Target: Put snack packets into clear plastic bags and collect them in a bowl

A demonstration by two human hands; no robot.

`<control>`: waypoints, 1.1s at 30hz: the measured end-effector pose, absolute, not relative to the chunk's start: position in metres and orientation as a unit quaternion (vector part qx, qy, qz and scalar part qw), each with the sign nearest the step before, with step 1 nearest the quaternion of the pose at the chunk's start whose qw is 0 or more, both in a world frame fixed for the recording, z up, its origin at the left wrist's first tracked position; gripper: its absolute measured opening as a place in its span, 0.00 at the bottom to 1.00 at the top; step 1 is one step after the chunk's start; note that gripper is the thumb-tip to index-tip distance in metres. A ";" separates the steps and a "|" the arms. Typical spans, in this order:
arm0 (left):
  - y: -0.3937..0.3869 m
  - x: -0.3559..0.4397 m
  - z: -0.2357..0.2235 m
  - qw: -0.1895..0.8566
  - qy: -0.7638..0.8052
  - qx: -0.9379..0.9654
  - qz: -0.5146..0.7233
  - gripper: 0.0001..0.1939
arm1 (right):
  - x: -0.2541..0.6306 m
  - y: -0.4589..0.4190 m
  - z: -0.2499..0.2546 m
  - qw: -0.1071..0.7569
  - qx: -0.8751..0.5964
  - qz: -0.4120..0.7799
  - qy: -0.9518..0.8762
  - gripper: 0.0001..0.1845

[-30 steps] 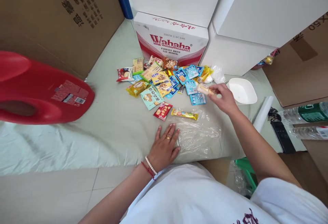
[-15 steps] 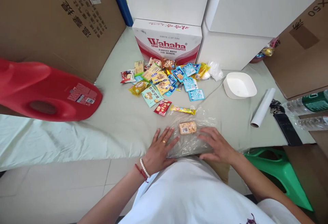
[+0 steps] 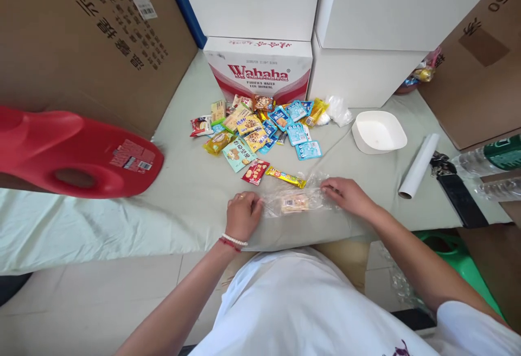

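Note:
A small packaged snack [image 3: 296,203] with a barcode lies on the table near its front edge, seen through clear plastic film [image 3: 272,207] folded over it. My left hand [image 3: 243,215] is closed on the film's left side, fingers curled. At the right side, my right hand [image 3: 345,195] pinches the film between thumb and fingers. Just beyond the film are a yellow stick-shaped snack packet [image 3: 285,177] and a red snack packet [image 3: 255,172].
Behind lies a pile of snack packets [image 3: 248,125] before a Wahaha box [image 3: 260,76]. A white bowl [image 3: 379,132], a white roll [image 3: 419,166] and a black phone-like slab [image 3: 462,201] are to the right. At left lies a red jug [image 3: 81,155].
My hands have gone from lying spread beside the snack to gripping the film. The film's near part is now folded forward over the snack.

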State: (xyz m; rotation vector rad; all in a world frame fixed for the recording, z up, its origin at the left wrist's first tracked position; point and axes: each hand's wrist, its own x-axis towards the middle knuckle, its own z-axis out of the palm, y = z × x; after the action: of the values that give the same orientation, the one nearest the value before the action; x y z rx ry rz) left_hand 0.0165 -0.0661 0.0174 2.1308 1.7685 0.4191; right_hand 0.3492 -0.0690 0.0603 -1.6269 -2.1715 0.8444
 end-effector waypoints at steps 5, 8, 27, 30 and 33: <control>-0.060 0.037 0.000 0.009 0.633 0.741 0.223 0.09 | 0.317 -0.011 0.062 0.118 -0.591 0.175 -0.779 0.15; -0.066 0.041 -0.008 -0.043 0.565 0.776 0.276 0.10 | 0.283 0.008 0.055 0.083 -0.549 0.214 -0.804 0.17; -0.059 0.053 0.010 0.059 0.495 0.817 0.290 0.14 | 0.319 -0.012 0.071 0.302 -0.559 0.503 -0.586 0.24; -0.060 0.052 0.016 0.054 0.470 0.825 0.308 0.07 | 0.314 -0.018 0.063 0.320 -0.564 0.497 -0.576 0.25; -0.076 0.040 0.021 0.017 0.402 0.850 0.340 0.03 | 0.308 -0.024 0.058 0.334 -0.546 0.512 -0.573 0.24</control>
State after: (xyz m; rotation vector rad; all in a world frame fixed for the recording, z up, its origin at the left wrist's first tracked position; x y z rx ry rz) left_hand 0.0397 -0.0759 0.0206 2.6408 1.2491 1.0571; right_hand 0.3079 -0.0241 0.0584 -1.4249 -1.4951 1.3355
